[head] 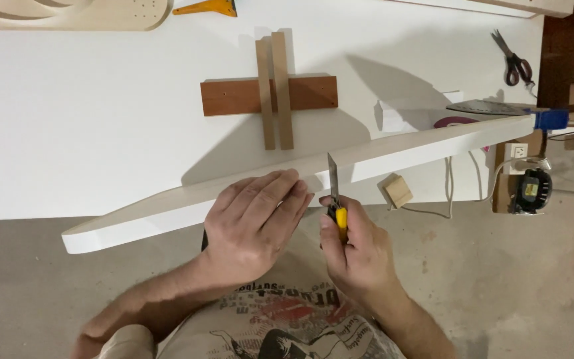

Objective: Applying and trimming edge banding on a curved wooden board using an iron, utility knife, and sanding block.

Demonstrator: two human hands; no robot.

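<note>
A long, pale wooden board point(433, 139) with a rounded left end runs diagonally across the view, from lower left to a blue clamp point(551, 119) at the right. My left hand point(254, 223) lies flat on the board near its middle, fingers spread over its top face. My right hand point(357, 249) grips a yellow utility knife point(337, 209) just right of the left hand. The knife's blade points up and its tip meets the board's near edge.
Behind the board is a white table point(101, 133) with a brown wooden block point(234, 96) crossed by two thin slats point(274, 86). Scissors point(514, 61) lie at the far right, a small wood block point(397, 191) and a wall socket with cables point(516, 154) below. The floor is bare concrete.
</note>
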